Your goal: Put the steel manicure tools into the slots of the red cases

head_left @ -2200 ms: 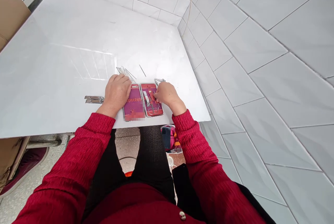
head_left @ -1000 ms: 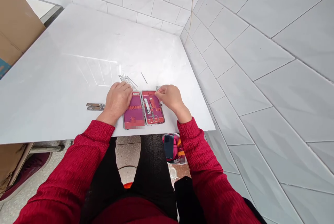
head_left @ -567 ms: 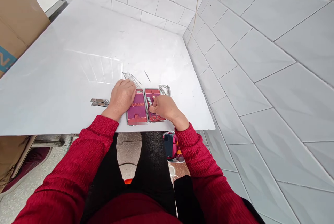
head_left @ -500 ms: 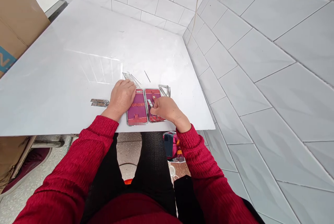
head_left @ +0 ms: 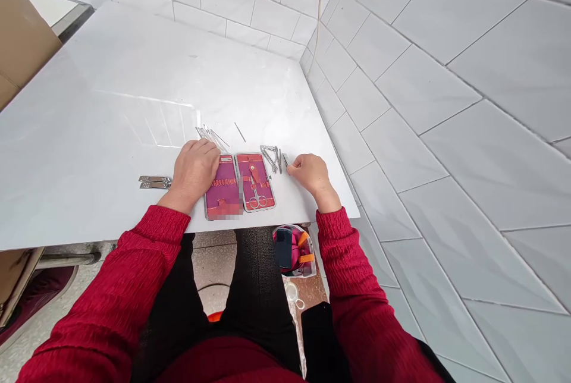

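An opened manicure case with a purple and red lining lies near the table's front edge. My left hand is curled over its upper left side, gripping the edge; the fingertips are partly hidden. Small scissors sit under a strap in the right half of the case. To the right of the case, my right hand pinches what looks like a nail clipper just over the table. Close beside it lie nippers and other slim metal tools.
Two nail clippers lie left of my left hand. Several thin metal sticks are behind the case, with a single stick apart from them. A tiled wall borders the white table at right. A cardboard box stands at left.
My right hand has moved right, off the case, carrying the clipper to beside the nippers. The scissors in the case are now uncovered. My left hand stays at the case while the view has shifted slightly.
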Motion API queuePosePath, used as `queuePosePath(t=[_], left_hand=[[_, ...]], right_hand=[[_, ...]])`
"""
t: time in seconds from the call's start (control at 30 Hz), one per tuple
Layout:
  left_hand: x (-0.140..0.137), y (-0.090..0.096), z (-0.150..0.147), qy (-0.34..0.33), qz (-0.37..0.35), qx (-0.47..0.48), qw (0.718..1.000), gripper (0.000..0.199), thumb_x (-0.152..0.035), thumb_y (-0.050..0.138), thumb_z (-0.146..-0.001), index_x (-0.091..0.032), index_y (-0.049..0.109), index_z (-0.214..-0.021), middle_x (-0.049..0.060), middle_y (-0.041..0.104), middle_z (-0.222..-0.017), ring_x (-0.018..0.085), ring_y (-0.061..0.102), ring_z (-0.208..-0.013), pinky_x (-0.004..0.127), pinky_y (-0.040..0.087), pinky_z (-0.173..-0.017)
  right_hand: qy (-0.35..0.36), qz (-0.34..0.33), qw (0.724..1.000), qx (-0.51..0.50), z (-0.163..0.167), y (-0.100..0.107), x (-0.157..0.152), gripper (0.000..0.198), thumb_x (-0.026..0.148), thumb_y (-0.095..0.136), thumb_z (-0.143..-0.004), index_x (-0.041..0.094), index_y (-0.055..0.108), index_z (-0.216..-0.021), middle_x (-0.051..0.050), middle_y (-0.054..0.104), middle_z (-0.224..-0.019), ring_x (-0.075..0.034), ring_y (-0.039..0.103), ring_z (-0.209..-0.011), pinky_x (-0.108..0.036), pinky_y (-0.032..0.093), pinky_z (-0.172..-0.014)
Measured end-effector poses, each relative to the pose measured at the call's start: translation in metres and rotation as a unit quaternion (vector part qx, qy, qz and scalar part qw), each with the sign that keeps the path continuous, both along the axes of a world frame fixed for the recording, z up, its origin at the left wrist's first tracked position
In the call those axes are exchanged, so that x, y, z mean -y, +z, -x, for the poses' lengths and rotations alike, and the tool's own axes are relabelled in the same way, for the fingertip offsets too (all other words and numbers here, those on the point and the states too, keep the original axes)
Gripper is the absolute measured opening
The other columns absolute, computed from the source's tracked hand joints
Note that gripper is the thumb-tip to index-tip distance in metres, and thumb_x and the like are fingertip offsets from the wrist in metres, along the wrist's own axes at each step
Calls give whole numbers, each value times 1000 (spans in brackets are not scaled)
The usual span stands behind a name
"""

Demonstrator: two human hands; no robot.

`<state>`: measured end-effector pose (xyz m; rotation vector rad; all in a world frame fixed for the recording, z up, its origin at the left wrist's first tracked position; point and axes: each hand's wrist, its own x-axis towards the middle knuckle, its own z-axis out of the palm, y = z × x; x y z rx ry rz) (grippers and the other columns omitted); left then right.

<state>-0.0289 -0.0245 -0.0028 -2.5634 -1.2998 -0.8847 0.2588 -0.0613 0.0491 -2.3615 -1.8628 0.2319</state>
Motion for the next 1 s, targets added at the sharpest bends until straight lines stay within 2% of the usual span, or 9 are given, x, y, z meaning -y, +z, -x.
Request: queuePosePath(t=[0.13, 0.23, 0.33, 0.47, 0.6, 0.73, 0.87, 1.0], left_hand=[[0, 0, -1, -5, 6, 8, 1000, 32, -17, 41, -102, -22, 67, -83, 8, 68, -89, 28, 60, -93, 47, 48, -87], [-1, -1, -1, -5, 2, 6, 1000, 33, -18, 40, -102, -22, 66, -83, 8, 68, -89, 28, 60, -92, 48, 48, -87], [-1, -2, -1, -6, 0, 9, 1000, 34, -19, 39, -102, -23, 66, -82, 8, 68, -89, 29, 60, -93, 50, 49, -87], [-2, -5, -1, -6, 0, 22, 1000, 32, -19, 40, -102, -24, 66, -83, 7, 68, -89, 28, 60, -94, 50, 49, -88], [-3, -7, -1, -10, 12, 35, 999, 30, -18, 42, -100, -24, 67, -85, 7, 68, -89, 29, 60, -94, 51, 49, -90], [-3, -7, -1, -7, 34, 48, 998, 29, -20, 42, -100, -24, 68, -87, 9, 70, -93, 29, 60, -98, 52, 48, -92], [-2, -7, -1, -1, 29, 40, 999, 31, -19, 39, -101, -24, 67, -87, 8, 70, -93, 29, 61, -98, 51, 48, -92], [-2, -6, 0, 2, 20, 32, 999, 31, -18, 39, -101, -24, 66, -88, 8, 71, -94, 30, 61, -97, 51, 48, -91]], right_hand=[[-14, 8, 1000, 0, -2, -9, -3, 19, 30, 65, -89, 20, 70, -74, -5, 74, -80, -18, 61, -73, -30, 32, -62], [-24, -34, 999, -20, 4, -7, 9, 20, 37, 65, -93, 19, 73, -89, -4, 75, -85, -19, 63, -78, -29, 34, -64], [37, -46, 996, -68, 19, 0, 27, 16, 33, 64, -94, 20, 73, -90, -2, 74, -83, -17, 63, -76, -29, 35, -66], [152, 50, 982, -105, 47, 5, 49, 11, 26, 67, -91, 21, 73, -83, 0, 74, -79, -16, 63, -73, -28, 36, -67], [160, 93, 982, -28, 65, 5, 57, 9, 20, 67, -90, 21, 75, -95, -2, 76, -84, -18, 64, -79, -29, 33, -66], [175, 126, 976, -5, 68, 10, 51, 10, 14, 65, -87, 20, 74, -85, -4, 76, -85, -19, 64, -79, -28, 32, -65], [209, 168, 960, -82, 59, 13, 36, 12, 8, 66, -78, 18, 70, -73, 0, 72, -74, -14, 61, -69, -26, 35, -63], [240, 220, 925, -194, 45, 8, 21, 14, 7, 62, -72, 18, 65, -64, 4, 64, -61, -11, 57, -60, -23, 37, -62]])
